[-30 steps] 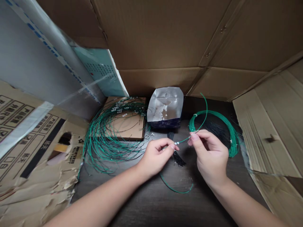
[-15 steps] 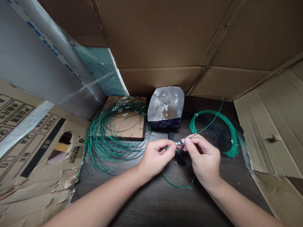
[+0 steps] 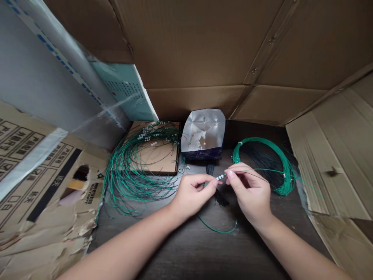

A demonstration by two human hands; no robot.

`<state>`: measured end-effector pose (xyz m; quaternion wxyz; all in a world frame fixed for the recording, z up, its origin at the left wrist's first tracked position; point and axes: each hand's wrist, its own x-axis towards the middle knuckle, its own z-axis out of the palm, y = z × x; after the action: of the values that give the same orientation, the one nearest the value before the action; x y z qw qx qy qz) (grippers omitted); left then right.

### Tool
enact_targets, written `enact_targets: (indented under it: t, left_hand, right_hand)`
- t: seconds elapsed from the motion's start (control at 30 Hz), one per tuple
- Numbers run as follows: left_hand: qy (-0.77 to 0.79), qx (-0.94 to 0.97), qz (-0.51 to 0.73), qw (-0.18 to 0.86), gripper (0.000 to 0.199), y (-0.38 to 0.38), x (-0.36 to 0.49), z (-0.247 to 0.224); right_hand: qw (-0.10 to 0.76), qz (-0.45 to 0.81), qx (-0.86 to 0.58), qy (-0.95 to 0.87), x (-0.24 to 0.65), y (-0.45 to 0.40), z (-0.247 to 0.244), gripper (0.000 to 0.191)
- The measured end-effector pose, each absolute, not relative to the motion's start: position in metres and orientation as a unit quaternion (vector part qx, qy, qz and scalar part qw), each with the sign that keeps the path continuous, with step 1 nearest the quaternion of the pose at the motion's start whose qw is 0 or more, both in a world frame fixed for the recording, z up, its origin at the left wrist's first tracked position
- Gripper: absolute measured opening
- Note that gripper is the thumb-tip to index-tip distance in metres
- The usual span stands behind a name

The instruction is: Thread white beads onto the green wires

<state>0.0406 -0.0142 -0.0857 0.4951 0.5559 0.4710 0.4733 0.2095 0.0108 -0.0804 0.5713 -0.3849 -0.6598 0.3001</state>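
From where I stand, bead-stringing seems in hand, left hand (image 3: 196,194) and right hand (image 3: 254,191) each pinching the green strand (image 3: 264,169), white beads (image 3: 220,177) between them above the tabletop (image 3: 189,249), the next move likely calling for steadiness.

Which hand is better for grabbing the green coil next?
Probably the right hand: it's nearer the coil. The left hand is farther away. Both are pinching wire beside the beads, though.
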Motion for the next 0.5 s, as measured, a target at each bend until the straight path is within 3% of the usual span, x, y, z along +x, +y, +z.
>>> enact_targets:
  t: [0.27, 0.5]
  left_hand:
    - [0.498, 0.562, 0.457, 0.476, 0.034, -0.013, 0.039, -0.087]
    - [0.493, 0.556, 0.467, 0.480, 0.031, -0.008, 0.034, -0.087]
  right_hand:
    - [0.596, 0.335, -0.412, -0.603, 0.222, 0.020, -0.092, 0.029]
    - [0.635, 0.335, -0.412, -0.561, 0.225, 0.027, -0.095, 0.012]
